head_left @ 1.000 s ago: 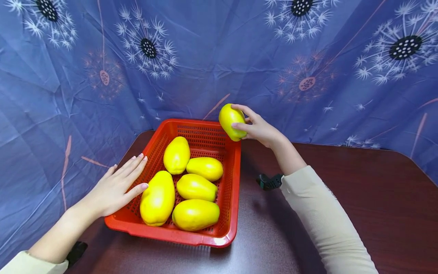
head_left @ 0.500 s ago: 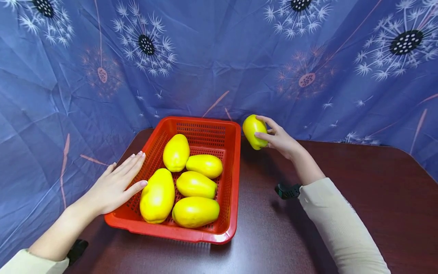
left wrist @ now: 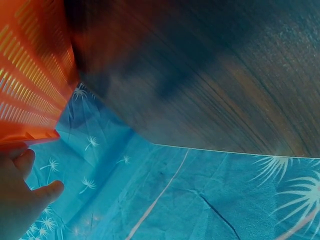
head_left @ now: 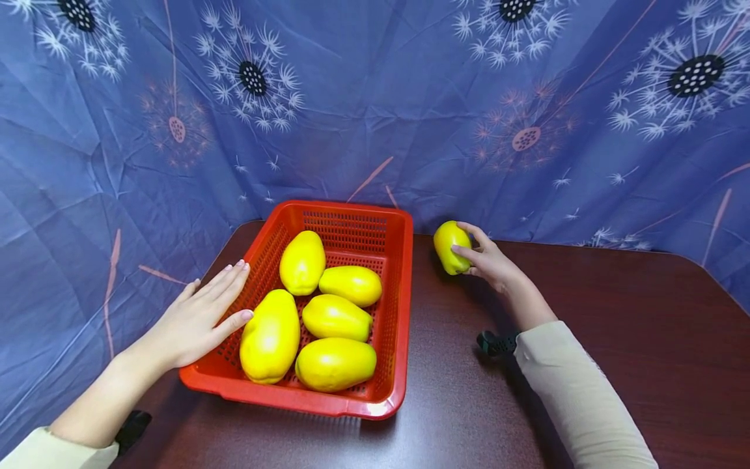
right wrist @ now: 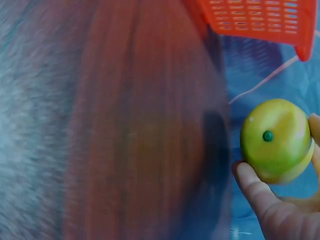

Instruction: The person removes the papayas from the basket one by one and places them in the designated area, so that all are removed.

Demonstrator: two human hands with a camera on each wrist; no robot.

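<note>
My right hand point(head_left: 492, 262) grips a yellow papaya point(head_left: 450, 246) between thumb and fingers, low over the back of the table, to the right of the basket. The right wrist view shows that papaya point(right wrist: 275, 142) end-on, greenish with a small dark green stem spot. My left hand point(head_left: 196, 319) lies with straight fingers across the left rim of the red plastic basket point(head_left: 404, 312). Several more yellow papayas are inside, one large papaya point(head_left: 271, 339) beside my left thumb. In the left wrist view my left hand point(left wrist: 20, 195) touches the rim from outside.
A dark reddish-brown table point(head_left: 621, 326) carries the basket. Behind it hangs a blue cloth point(head_left: 375, 98) printed with dandelions, close to the table's back edge. A black wrist device point(head_left: 497, 342) sits by the right cuff.
My right hand has carried the papaya from above the basket's back right corner rightward and down toward the table. The left hand has stayed on the rim.
</note>
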